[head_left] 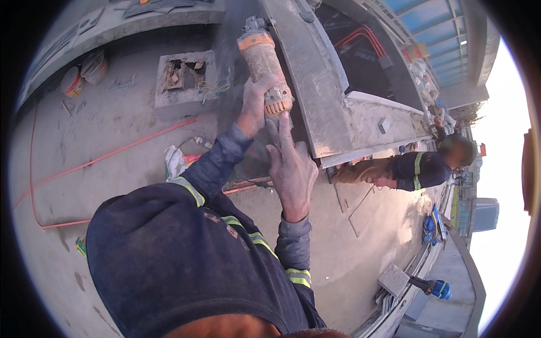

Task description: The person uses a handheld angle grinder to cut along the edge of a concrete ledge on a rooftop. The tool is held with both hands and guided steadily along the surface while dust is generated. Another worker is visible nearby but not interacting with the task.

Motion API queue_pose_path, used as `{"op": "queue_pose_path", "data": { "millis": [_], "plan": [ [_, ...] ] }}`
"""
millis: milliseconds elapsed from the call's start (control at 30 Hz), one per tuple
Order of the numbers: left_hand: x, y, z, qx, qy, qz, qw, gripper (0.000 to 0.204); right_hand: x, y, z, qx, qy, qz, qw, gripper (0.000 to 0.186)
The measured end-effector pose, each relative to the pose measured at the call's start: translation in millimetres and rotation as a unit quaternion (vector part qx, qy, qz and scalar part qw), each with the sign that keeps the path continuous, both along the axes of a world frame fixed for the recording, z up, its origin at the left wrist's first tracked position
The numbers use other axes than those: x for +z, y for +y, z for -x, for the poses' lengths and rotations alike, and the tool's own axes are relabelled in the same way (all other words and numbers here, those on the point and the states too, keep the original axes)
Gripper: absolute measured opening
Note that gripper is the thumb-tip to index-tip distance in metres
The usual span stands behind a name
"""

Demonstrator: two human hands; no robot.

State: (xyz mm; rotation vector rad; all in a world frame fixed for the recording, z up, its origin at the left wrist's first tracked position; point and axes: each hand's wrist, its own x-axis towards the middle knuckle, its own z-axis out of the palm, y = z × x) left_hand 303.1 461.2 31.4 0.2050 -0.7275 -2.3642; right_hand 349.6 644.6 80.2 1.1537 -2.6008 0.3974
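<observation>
A dusty orange-and-grey angle grinder (265, 65) points away from me along the near edge of a grey stone slab (315, 90). Its head lies at the far end, beside the slab's edge. My left hand (256, 101) is closed around the grinder's body near the rear. Dust covers my right hand (296, 174), which is at the tail end. Its index finger stretches up to touch the orange rear housing, and the thumb lies apart along the grey tail. The other fingers curl underneath, partly hidden. The disc cannot be made out.
A co-worker (417, 169) in a dark reflective-striped top stands beyond the slab's right end. Red hose (112, 147) crosses the floor at left, near buckets (72, 81) and a square block with a broken opening (163, 96). Another person (440, 289) is at far right.
</observation>
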Motion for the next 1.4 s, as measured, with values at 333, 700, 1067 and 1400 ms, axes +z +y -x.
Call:
{"op": "queue_pose_path", "data": {
  "millis": [333, 700, 1067, 1400],
  "plan": [
    [3.0, -10.0, 5.0, 0.002, 0.022, 0.008, 1.000, 0.037, -2.2, -14.0, 4.7, -0.019, -0.007, -0.027, 0.999, 0.089],
    [8.8, 17.7, -18.6, -0.009, 0.005, -0.008, 1.000, 0.041, -1.1, 15.0, -18.4, -0.021, -0.008, -0.029, 0.999, 0.088],
    [6.3, -5.3, 3.8, -0.004, 0.012, 0.007, 1.000, 0.039, 4.0, -5.8, 1.2, -0.009, -0.013, -0.013, 1.000, 0.089],
    [9.1, 17.3, -18.2, -0.011, 0.006, 0.010, 1.000, 0.040, -1.2, 16.4, -15.2, -0.024, -0.005, -0.040, 0.999, 0.091]
  ]
}}
